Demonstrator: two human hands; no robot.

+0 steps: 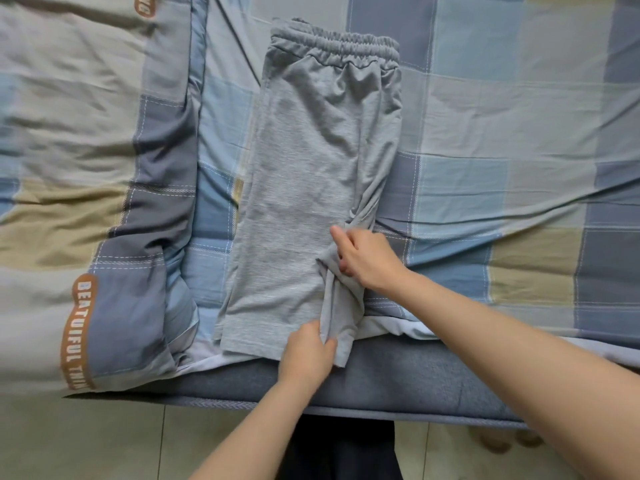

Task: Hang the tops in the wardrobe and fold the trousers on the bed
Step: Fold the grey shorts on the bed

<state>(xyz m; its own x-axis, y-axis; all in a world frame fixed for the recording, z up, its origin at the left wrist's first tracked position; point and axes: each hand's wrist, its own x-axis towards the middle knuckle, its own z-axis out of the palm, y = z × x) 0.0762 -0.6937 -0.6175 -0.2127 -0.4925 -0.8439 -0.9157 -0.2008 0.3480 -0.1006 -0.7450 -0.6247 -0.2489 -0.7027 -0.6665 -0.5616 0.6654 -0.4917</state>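
On the checked blue-and-beige bed sheet (485,140), the grey jersey elastic-waist trousers (311,174) lie halved lengthwise. Bunched cloth at their near right edge is pinched by the left hand (306,355) and the right hand (367,258). Folding is judged under way; smoothing this edge, then folding hem towards waistband, comes next.

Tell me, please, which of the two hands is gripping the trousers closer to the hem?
The left hand: it pinches the grey trousers right at the hem by the bed edge, while the right hand grips bunched fabric farther up.
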